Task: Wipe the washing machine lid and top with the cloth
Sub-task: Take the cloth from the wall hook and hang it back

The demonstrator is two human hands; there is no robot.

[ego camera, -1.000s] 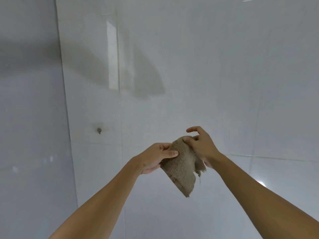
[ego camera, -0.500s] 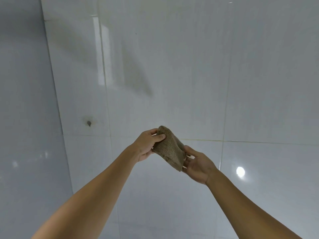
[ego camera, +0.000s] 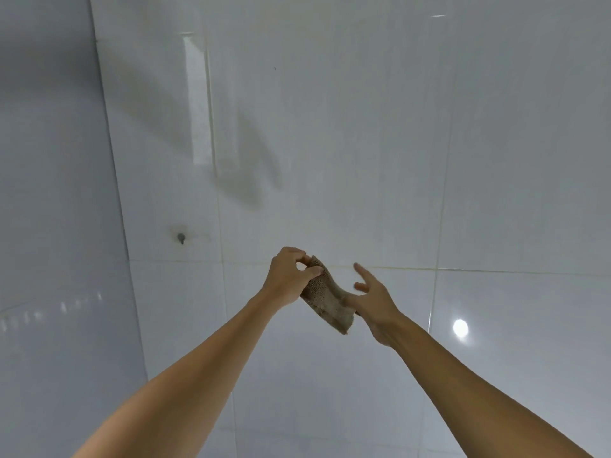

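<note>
A small brown woven cloth (ego camera: 325,297) hangs folded in the air between my two hands, in front of a white tiled wall. My left hand (ego camera: 289,279) pinches its upper corner between thumb and fingers. My right hand (ego camera: 373,300) has its thumb pressed on the cloth's lower right part, and its other fingers are spread apart. The washing machine is out of view.
The white glossy tiled wall (ego camera: 363,143) fills the view, with a corner (ego camera: 112,160) to a grey side wall at the left. A small dark screw or nail (ego camera: 181,238) sticks out of a tile left of my hands. A lamp reflection (ego camera: 460,327) shines at the right.
My right hand went from on top of the cloth to under it, and now grips its lower edge with a thumb. The cloth has turned and been folded smaller.
</note>
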